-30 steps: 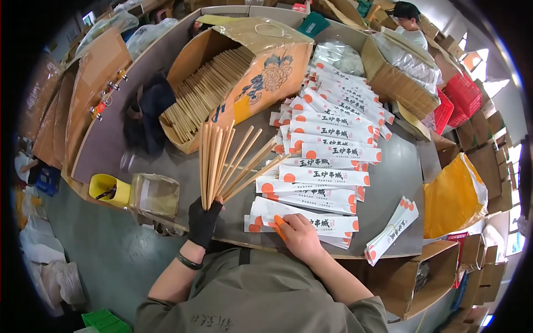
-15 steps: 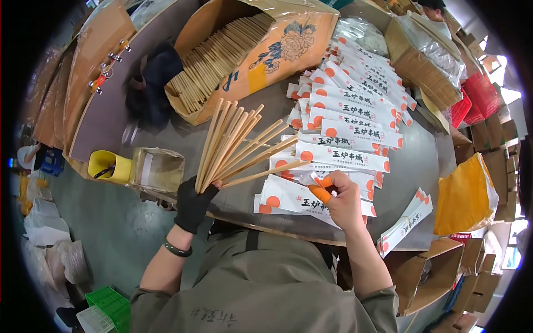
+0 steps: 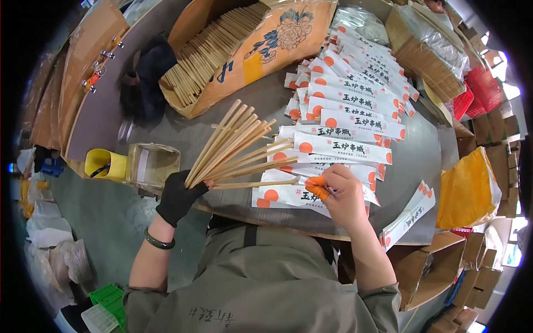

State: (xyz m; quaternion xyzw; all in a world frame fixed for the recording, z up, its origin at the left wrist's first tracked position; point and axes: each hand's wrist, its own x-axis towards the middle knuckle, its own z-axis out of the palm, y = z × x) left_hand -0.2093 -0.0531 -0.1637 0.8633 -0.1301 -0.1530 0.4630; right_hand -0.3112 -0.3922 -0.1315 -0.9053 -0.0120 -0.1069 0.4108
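My left hand [image 3: 179, 197], in a black glove, is closed round the lower ends of a fanned bunch of wooden chopsticks [image 3: 236, 145]. Their free ends spread up and to the right. The lowest sticks point at my right hand [image 3: 341, 191], which has orange covers on two fingers. It pinches the end of a white paper chopstick sleeve [image 3: 303, 182]. A stick tip meets the paper there; whether it is inside is hard to make out. Under and beyond my right hand, white sleeves with red dots [image 3: 355, 118] lie in a long overlapping pile.
Behind the fan stands an open carton [image 3: 277, 41] of chopsticks. A yellow cup [image 3: 105, 165] and a small open box [image 3: 153, 165] sit at the table's left edge. A bundle of sleeves [image 3: 408, 215] lies on the right. A plastic-lined carton [image 3: 425, 47] stands far right.
My left hand has shifted left and the fan has tilted lower. The lowest sticks now reach the paper at my right fingers, which have moved slightly left.
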